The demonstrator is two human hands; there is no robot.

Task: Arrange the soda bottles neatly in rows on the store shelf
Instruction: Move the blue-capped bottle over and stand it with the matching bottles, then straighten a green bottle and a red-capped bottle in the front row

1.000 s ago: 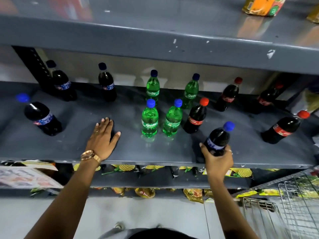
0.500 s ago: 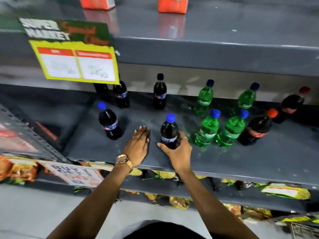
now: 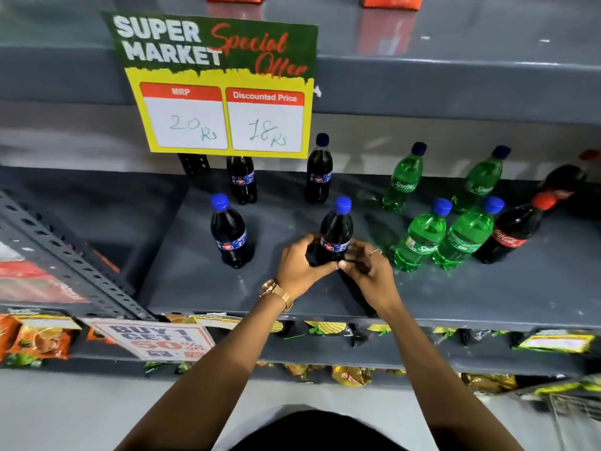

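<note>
Grey metal shelving unit [image 3: 487, 288], painted surface with small white chips and scuffs. Perforated angle-iron upright [image 3: 65, 255] at left front, a second one [image 3: 195, 164] at the back. Pale wall panel [image 3: 374, 138] behind the middle tier. Upper tier [image 3: 455, 86] carries orange cartons [image 3: 392, 1] at its top edge; glossy surface reflects them. Yellow-green price sign [image 3: 221, 89] hangs from the upper tier: "Super Market Special Offer", 20 Rs, 18 Rs. Lower tier holds snack packets [image 3: 351, 375]; "Buy 1 Get 1" card [image 3: 156, 340] taped to its edge. Floor [image 3: 65, 411] light grey, smooth. Wire basket [image 3: 579, 408] at bottom right.
</note>
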